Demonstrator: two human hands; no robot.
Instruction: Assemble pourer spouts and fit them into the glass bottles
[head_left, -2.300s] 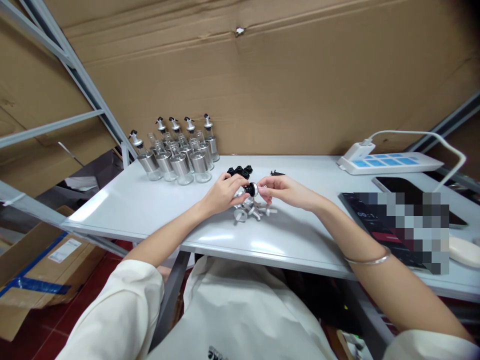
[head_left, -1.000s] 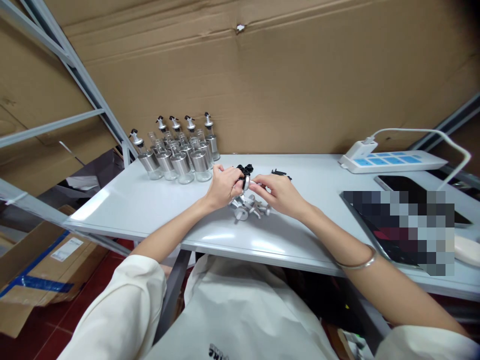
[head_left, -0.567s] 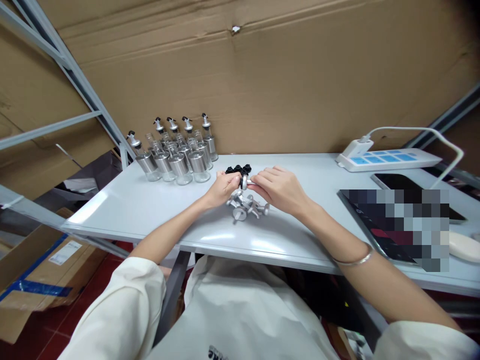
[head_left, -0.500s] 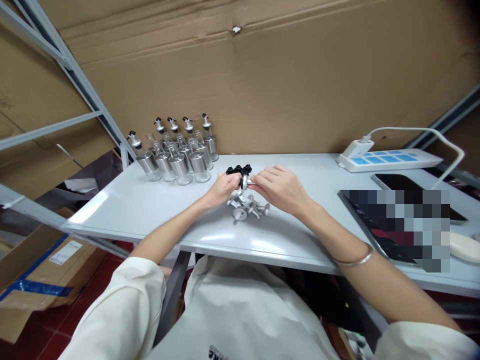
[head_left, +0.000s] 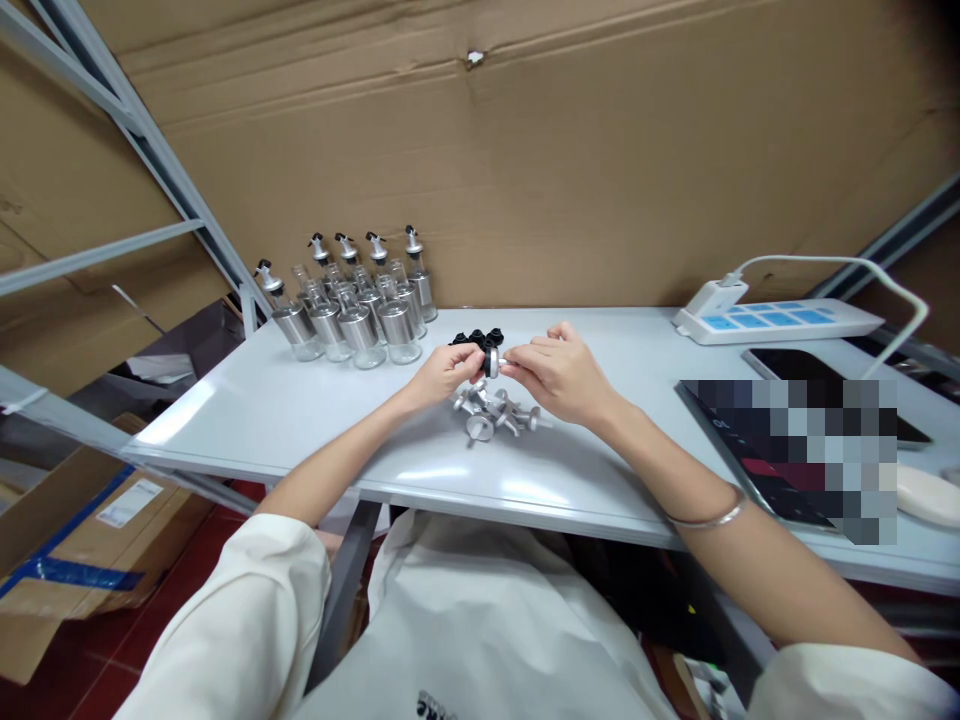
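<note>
Glass bottles (head_left: pixel 360 328), five with spouted stoppers (head_left: pixel 377 247), left of hands (head_left: pixel 450 372) (head_left: pixel 561 378) pinched around another stopper (head_left: pixel 493 363).

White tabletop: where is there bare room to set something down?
Bare: left front, between the bottles, left forearm and front edge; also between the right hand and power strip. Crowded: the middle, with metal spouts and black stoppers, and the right end, with dark-screened devices.

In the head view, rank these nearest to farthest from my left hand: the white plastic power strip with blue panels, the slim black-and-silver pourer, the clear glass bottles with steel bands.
From your left hand:
1. Black-and-silver pourer: in its grip.
2. Clear glass bottles: grouped behind it, to the left.
3. White plastic power strip: far right, past your right hand.
</note>
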